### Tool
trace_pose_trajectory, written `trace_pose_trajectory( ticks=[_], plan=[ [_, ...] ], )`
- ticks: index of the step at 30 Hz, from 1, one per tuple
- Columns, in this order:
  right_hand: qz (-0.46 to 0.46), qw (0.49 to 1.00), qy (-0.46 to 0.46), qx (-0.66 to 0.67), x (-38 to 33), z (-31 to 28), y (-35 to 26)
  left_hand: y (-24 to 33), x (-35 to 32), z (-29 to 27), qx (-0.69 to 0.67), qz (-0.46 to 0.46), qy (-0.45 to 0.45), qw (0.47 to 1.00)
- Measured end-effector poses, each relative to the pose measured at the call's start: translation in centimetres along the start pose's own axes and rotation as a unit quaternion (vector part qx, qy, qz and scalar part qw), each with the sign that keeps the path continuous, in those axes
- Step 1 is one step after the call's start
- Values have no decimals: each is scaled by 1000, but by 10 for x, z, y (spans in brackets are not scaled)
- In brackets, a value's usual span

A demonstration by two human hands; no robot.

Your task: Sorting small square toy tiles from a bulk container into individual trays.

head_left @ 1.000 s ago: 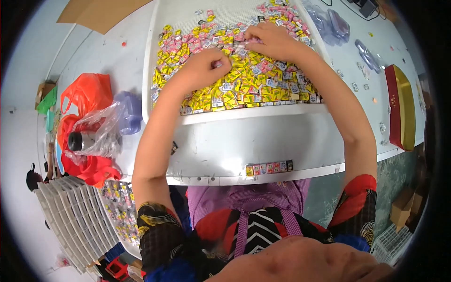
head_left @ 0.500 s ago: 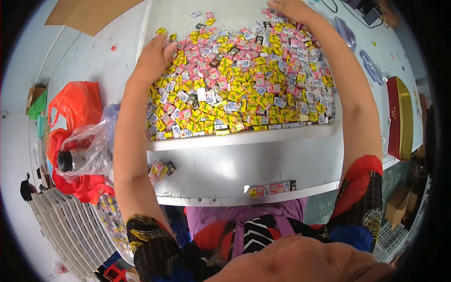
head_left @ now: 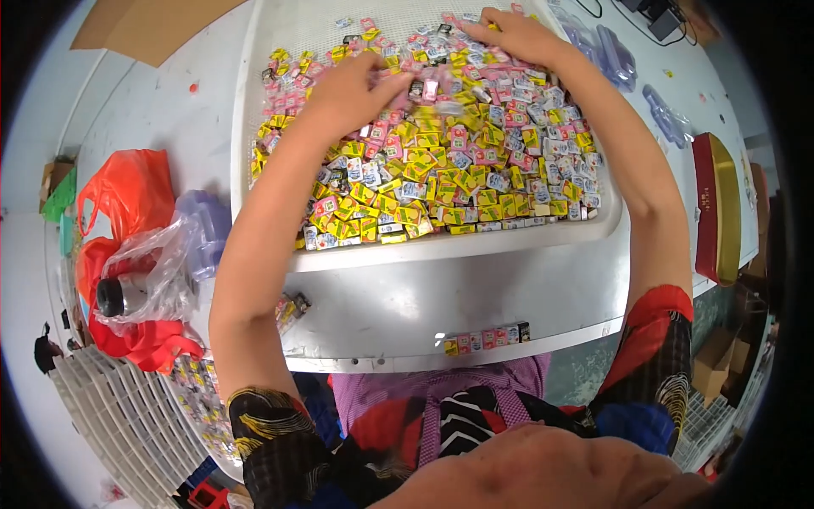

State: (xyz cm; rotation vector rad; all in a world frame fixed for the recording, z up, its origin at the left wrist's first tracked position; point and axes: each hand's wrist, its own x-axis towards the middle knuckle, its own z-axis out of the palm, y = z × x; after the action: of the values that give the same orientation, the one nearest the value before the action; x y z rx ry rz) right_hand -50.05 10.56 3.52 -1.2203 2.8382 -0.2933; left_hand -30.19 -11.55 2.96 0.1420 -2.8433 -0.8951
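Observation:
A white mesh-bottomed tray (head_left: 449,246) holds a thick layer of tiny printed boxes (head_left: 432,161) in yellow, pink, white and a few black. My left hand (head_left: 352,93) reaches over the left half of the pile, thumb apart from the fingers. Some boxes by its thumb are smeared by motion, and its fingertips are partly hidden among them. At the far right of the tray, my right hand (head_left: 513,38) rests open on the boxes, fingers stretched toward the left. Neither hand visibly grips a box.
A row of small boxes (head_left: 487,339) lies on the metal table's front edge; a bundle (head_left: 292,312) lies to its left. Red bags (head_left: 131,195), a dark-capped bottle (head_left: 119,295) and purple plastic trays (head_left: 203,233) stand left. A red-and-gold box (head_left: 716,212) is right.
My left hand has moved from the tray's left edge rightward into the pile, pushing boxes along. My right hand has shifted slightly left and nearer. The tray has slid slightly left.

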Motion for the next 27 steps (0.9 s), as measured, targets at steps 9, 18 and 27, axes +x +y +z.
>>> trace_pose_trajectory(
  ticks=[9,18,27],
  plan=[
    [-108,955,-92,259,-40,-14,-50,55,19,7,-150,-52,-204,966],
    [-227,935,17,271,-132,-13,-104,32,-55,-38,-184,76,-270,942],
    [-186,978,94,-16,-58,16,1,48,-72,-23,32,261,-60,963]
  ],
)
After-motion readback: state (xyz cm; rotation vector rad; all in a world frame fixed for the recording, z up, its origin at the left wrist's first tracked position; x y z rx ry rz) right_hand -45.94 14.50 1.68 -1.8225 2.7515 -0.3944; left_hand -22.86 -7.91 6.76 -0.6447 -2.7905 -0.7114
